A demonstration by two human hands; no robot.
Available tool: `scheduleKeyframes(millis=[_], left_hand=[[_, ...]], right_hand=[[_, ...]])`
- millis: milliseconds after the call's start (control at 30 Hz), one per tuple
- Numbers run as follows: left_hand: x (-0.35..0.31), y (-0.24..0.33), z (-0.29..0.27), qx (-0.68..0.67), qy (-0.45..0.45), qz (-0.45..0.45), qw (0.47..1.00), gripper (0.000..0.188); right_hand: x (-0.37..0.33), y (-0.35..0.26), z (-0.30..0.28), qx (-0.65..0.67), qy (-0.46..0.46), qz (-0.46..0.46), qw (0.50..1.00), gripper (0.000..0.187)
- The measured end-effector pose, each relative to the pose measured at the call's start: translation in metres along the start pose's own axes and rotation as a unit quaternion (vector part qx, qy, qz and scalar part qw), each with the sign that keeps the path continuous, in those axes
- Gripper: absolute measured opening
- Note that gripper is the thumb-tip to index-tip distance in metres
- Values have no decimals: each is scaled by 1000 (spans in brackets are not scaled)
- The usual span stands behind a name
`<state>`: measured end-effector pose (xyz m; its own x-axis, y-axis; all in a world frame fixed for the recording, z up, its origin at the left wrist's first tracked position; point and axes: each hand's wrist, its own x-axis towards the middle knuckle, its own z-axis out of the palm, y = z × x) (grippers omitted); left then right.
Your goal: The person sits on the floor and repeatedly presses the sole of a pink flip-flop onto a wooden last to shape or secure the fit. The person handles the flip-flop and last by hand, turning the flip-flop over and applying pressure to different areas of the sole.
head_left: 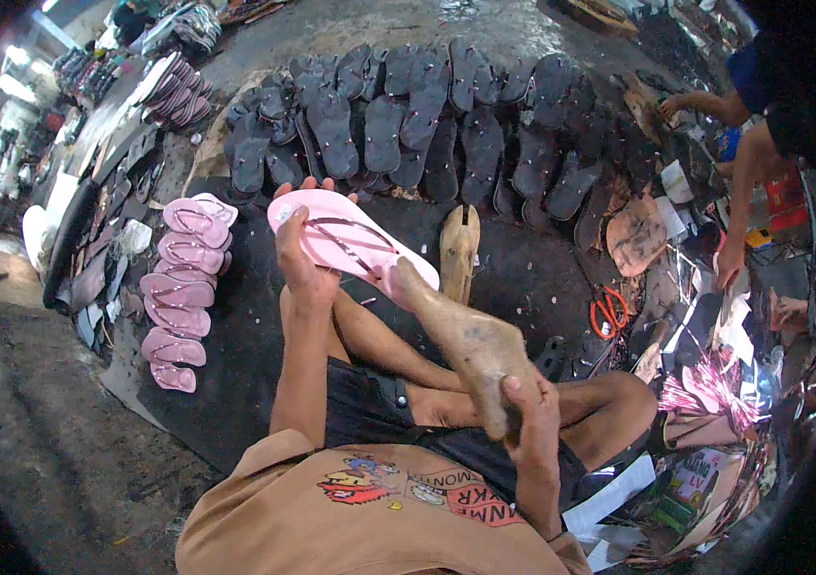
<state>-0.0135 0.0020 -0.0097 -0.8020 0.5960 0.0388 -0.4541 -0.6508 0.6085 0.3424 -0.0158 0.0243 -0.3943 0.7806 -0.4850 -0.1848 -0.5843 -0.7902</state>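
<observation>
A pink flip-flop [370,216] with dark, patterned straps is held up in front of me. My left hand [307,268] grips it at its far left end, with the thumb on top and the fingers behind. My right hand [535,412] is closed round the lower end of a worn wooden foot form [475,335]. The narrow tip of this form meets the flip-flop at its right end, by the straps. Whether the tip sits under the straps cannot be made out. Beyond, a second wooden form [460,251] with a slotted end lies on the dark mat [245,355].
Dark soles [381,134] with small studs lie in rows beyond the mat. Finished pink flip-flops [178,302] are lined up on the left. Orange-handled scissors [607,314] lie on the right, near scraps and pink strips [710,388]. Another person's hand [730,261] reaches in there.
</observation>
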Motion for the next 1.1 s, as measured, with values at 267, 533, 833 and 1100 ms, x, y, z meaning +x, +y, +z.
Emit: scheduleKeyframes(millis=[267, 533, 833, 1100], left_hand=[[-65, 12, 62, 29, -67, -198, 978, 52], [-75, -2, 61, 43, -98, -255, 961, 47], [-147, -19, 22, 48, -33, -335, 941, 78], [-166, 11, 22, 133, 37, -428, 893, 79]], right_hand=[[0, 0, 35, -292, -78, -321, 898, 54], [20, 30, 46, -254, -55, -409, 875, 55], [35, 52, 27, -382, -85, -434, 812, 62], [35, 54, 11, -131, -116, -10, 985, 48]])
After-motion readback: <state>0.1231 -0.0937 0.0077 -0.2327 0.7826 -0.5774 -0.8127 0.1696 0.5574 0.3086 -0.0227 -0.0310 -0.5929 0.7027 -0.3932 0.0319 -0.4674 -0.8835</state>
